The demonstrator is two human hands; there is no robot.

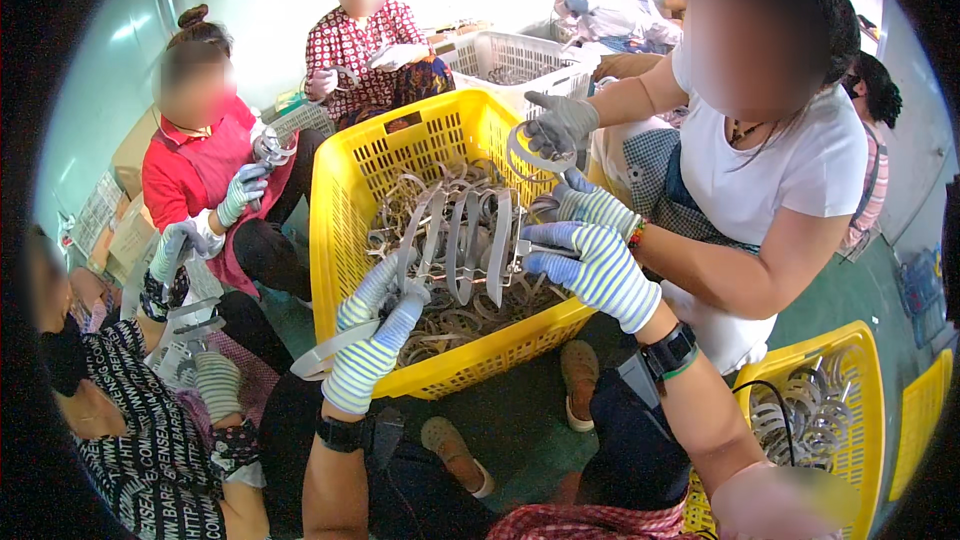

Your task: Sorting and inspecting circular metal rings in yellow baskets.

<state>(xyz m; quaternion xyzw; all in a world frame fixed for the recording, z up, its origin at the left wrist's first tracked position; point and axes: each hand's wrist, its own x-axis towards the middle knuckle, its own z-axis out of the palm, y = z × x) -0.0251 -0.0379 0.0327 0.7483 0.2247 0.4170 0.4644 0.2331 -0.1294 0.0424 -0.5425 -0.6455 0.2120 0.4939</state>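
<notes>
Both my hands wear striped gloves and are raised over a large yellow plastic basket point(328, 240). Between them hangs a row of several curved grey metal bands point(462, 245), side by side and apparently linked by a thin metal piece. My left hand point(372, 335) pinches the left end of this row; one more metal band point(335, 352) sticks out beside its palm. My right hand point(598, 268) has its thumb and fingers closed on the row's right end. Under the row, a tangled heap of metal bands point(440, 325) fills the basket.
Across the basket at right, a person in a white shirt point(800, 155) holds a metal band point(530, 162) close to my right hand. More people sit at left and behind. A second yellow basket point(868, 420) with bands stands at lower right, a white basket point(540, 90) at the back.
</notes>
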